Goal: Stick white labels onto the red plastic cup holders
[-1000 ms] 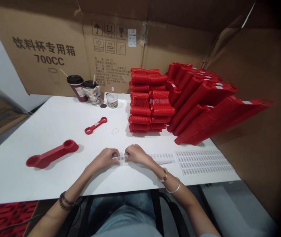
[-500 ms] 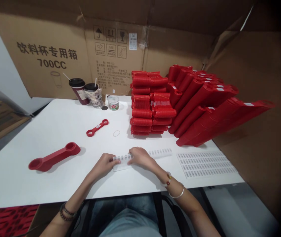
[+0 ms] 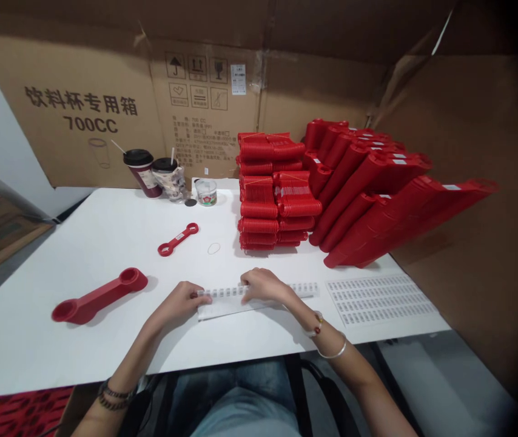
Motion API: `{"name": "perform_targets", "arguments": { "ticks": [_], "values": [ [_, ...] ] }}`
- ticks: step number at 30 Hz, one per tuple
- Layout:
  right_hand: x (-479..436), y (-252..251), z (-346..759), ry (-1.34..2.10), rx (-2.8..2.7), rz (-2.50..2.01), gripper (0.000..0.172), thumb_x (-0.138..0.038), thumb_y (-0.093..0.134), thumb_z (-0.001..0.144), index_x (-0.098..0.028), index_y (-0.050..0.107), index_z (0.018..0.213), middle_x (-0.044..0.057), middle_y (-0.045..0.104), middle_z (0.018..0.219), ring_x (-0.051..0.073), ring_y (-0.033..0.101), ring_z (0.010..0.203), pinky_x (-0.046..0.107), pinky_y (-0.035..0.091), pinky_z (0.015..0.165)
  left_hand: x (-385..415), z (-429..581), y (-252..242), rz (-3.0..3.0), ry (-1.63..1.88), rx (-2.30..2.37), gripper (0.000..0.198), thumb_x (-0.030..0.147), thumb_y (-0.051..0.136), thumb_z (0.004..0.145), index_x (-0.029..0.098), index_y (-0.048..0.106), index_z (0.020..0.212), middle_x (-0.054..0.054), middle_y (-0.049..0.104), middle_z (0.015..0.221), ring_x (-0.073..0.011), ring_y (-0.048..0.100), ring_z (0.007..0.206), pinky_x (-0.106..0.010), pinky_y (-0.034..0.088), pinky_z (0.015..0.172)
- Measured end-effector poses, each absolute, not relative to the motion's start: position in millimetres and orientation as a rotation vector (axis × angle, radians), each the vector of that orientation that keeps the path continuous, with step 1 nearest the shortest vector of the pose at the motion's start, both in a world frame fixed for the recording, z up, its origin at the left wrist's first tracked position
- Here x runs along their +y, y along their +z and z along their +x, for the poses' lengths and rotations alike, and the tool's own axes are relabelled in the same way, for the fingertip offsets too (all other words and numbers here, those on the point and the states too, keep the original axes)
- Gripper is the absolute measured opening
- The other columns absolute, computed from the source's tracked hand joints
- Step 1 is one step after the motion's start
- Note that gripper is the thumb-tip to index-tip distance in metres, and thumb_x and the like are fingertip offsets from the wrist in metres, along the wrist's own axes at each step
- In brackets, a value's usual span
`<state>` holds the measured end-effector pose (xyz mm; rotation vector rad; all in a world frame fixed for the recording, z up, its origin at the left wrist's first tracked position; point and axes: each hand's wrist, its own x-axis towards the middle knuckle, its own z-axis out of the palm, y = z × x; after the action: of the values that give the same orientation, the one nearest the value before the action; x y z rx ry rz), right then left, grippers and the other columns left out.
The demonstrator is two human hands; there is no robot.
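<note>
Drawn further apart than before, the left hand (image 3: 178,303) and right hand (image 3: 263,285) are seen with fingers held together on a printed label strip (image 3: 222,292), its long axis running left to right; any pinch cannot be told.

The person is wearing dark beaded bracelets (image 3: 116,394) above the left hand (image 3: 178,303), a red-beaded bracelet (image 3: 314,326) and silver bangle (image 3: 333,354) above the right hand (image 3: 263,285), blue jeans (image 3: 208,388), and a pale grey top (image 3: 245,419).

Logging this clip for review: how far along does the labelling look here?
Done: the long red cup stacks show white labels near their ends. In hand: the left hand and right hand are on a label strip. Remaining: the printed label sheet shows many rows of labels.
</note>
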<state>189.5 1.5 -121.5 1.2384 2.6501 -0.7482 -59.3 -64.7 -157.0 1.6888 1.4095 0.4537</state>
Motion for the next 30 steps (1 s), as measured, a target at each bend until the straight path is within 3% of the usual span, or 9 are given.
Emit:
{"name": "perform_targets", "arguments": {
  "ticks": [8,22,26,30],
  "values": [
    [9,-123,229,-0.761,2.575,1.426,0.033,-0.034,0.083,0.064,-0.018,0.054,0.063,-0.004,0.054,0.067,0.011,0.045,0.065,0.023,0.02,0.056,-56,-82,-142,1.753,0.384,1.392,0.048,0.05,0.059,0.076,0.019,0.033,0.051,0.005,0.026,0.052,-0.0088,0.025,0.051,-0.024,0.019,0.049],
    [17,-119,272,-1.036,2.505,1.37,0.029,-0.029,0.075,0.068,-0.016,0.053,0.055,-0.007,0.044,0.053,0.008,0.038,0.055,0.022,0.021,0.054,-50,-101,-142,1.601,0.408,1.38,0.042,0.043,0.07,0.069,0.017,0.046,0.046,0.005,0.031,0.048,-0.0085,0.028,0.047,-0.022,0.019,0.046],
    [23,-123,278,-1.204,2.47,1.272,0.036,-0.035,0.072,0.069,-0.016,0.046,0.053,-0.009,0.03,0.049,0.007,0.029,0.051,0.023,0.019,0.052,-48,-96,-143,1.445,0.526,1.455,0.037,0.048,0.071,0.067,0.016,0.06,0.053,0.002,0.05,0.051,-0.0109,0.043,0.049,-0.021,0.031,0.047],
    [29,-126,291,-1.279,2.514,1.304,0.043,-0.038,0.073,0.067,-0.018,0.038,0.056,-0.008,0.025,0.059,0.007,0.025,0.058,0.023,0.018,0.055,-52,-89,-140,1.246,0.689,1.518,0.038,0.053,0.073,0.066,0.016,0.072,0.077,-0.005,0.072,0.074,-0.0223,0.064,0.074,-0.028,0.05,0.066]
  ]
}}
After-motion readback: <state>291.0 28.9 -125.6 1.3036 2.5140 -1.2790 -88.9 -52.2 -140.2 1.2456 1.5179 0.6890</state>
